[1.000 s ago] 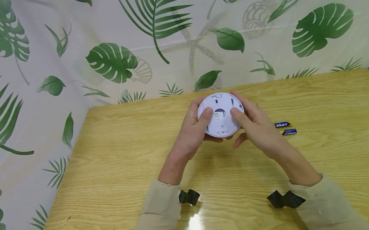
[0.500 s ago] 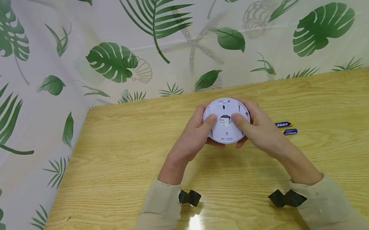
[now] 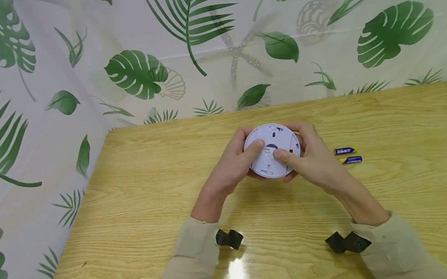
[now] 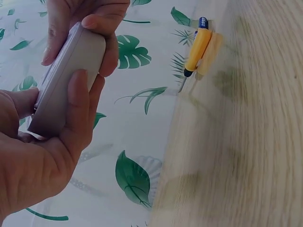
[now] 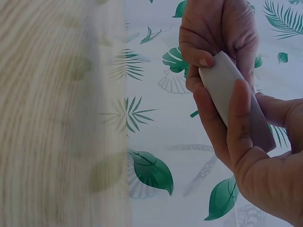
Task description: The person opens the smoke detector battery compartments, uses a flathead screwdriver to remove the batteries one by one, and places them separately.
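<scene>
Both hands hold a round white plastic device [image 3: 273, 166], its flat back facing up with slots, a keyhole and a small label near the middle. My left hand [image 3: 231, 159] grips its left side, thumb on the back and fingers curled under the rim. On the right side my right hand [image 3: 317, 161] grips it, thumb pressed near the label. In the left wrist view the device [image 4: 71, 78] shows its thick, smooth side wall, with fingers of both hands wrapped round it. The right wrist view shows the device [image 5: 225, 87] edge-on; its front is largely covered by fingers.
Two blue-and-yellow batteries [image 3: 345, 150] lie on the wooden table [image 3: 150, 179] right of the hands. A yellow-handled screwdriver [image 4: 198, 51] lies beside them, mostly hidden behind the right hand in the head view. A leaf-patterned cloth [image 3: 213, 45] hangs behind the table.
The device has come a little nearer the body and turned clockwise in the hands. My right thumb has shifted inward from near the right rim to the label.
</scene>
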A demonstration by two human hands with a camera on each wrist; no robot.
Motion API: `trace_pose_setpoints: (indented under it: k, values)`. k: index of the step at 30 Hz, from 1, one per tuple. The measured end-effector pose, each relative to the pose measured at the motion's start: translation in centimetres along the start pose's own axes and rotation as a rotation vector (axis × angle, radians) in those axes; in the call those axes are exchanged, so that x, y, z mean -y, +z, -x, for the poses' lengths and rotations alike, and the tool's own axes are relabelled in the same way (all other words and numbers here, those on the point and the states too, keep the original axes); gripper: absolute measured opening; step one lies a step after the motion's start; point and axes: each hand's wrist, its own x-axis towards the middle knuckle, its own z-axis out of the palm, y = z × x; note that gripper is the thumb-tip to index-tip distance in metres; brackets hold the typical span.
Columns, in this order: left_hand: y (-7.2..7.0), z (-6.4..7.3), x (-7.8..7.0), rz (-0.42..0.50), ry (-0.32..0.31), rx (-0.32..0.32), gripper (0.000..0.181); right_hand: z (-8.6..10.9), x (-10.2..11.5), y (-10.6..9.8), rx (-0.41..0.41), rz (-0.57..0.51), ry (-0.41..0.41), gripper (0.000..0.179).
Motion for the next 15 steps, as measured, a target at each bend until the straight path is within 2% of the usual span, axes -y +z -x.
trace_pose_setpoints:
  k: [7,11,15]
  values:
    - [-0.1,-0.2,0.0,0.006,-0.082,-0.044,0.038,-0.2,0.0,0.5,-0.013,-0.033,0.025,0.062]
    - [-0.4,-0.2,-0.2,-0.044,-0.13,-0.029,0.037,-0.3,0.1,0.0,-0.069,-0.03,0.024,0.062]
    - [-0.7,-0.1,-0.4,-0.066,-0.147,-0.001,0.037,-0.2,0.1,-0.6,-0.131,-0.04,0.006,0.06]
